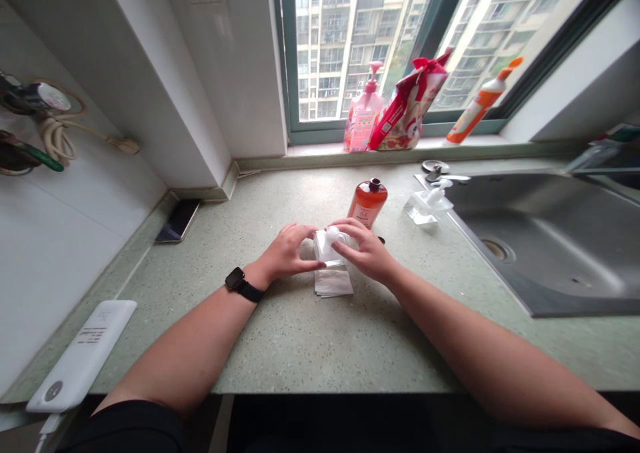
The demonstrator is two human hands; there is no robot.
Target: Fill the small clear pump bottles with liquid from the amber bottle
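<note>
Between my two hands is a clear, square-sided container [325, 253] with a whitish rounded top; its exact kind is hard to make out. My left hand [290, 250] grips its left side, thumb in front and fingers behind. From the right, my right hand [364, 248] holds it, with the thumb by the rounded top. A folded white tissue [334, 283] lies on the counter just in front of it. Behind my right hand stands an amber bottle [369, 198] with an uncapped neck. A small dark object [381, 240], partly hidden, rests beside that hand.
A clear pump bottle [429, 203] stands right, near the steel sink [540, 240]. On the windowsill are a pink pump bottle [363, 116], a red bag [410, 106] and an orange-white bottle [475, 113]. A phone [179, 220] and white power bank [83, 353] lie left.
</note>
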